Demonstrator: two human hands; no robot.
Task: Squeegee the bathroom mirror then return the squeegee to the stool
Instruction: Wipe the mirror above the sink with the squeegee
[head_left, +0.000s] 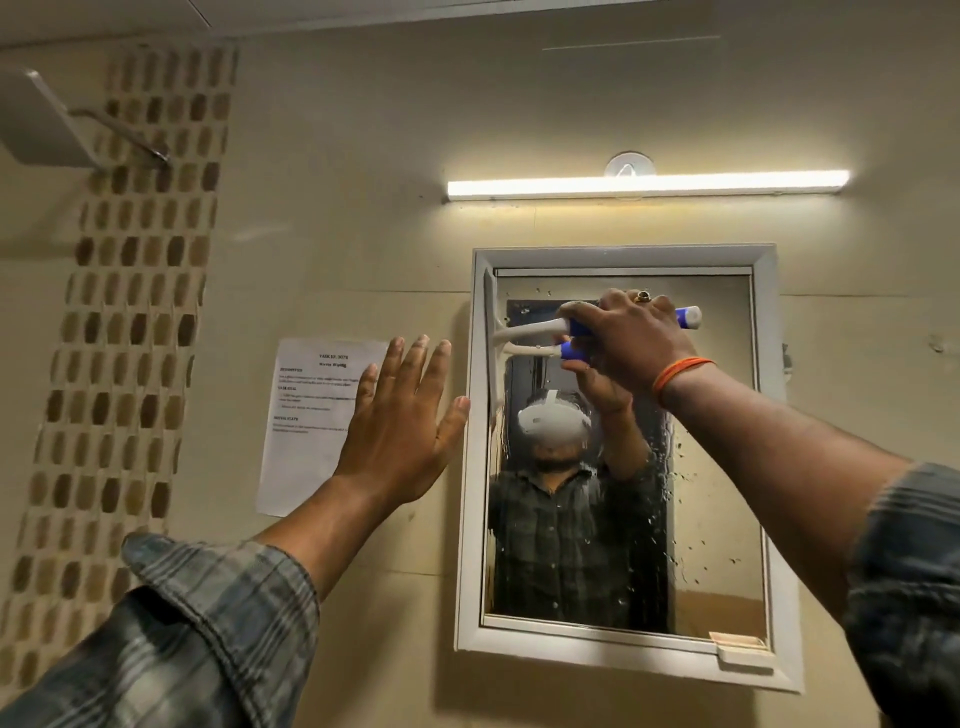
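Gripping the squeegee (540, 332) by its blue handle, the right hand (631, 343) has its fingers curled round the grip near the top of the mirror (717, 467), with the white neck reaching left to the blade, which stands upright against the glass along the mirror's left edge. It looks like a light plastic tool, stiff in the handle and neck, with a softer strip on the blade that should bend a little under pressure. The blue grip is the sensible place to hold it, since it sits clear of the wet glass and lets the wrist lean the blade into the surface. With water about, the handle may be slick, so a full wrap seems wiser than a pinch.

Water drops (675, 499) dot the right and lower parts of the glass, so much of the wiping appears undone. The right arm stretches up and across from the right, wrist bent, an orange band on it. The left hand (402, 421) is raised to the left of the mirror frame (623, 255), fingers straight and spread, holding nothing, in front of a printed sheet (306, 415) stuck on the wall; whether the palm touches the wall I cannot tell. No stool is in view.
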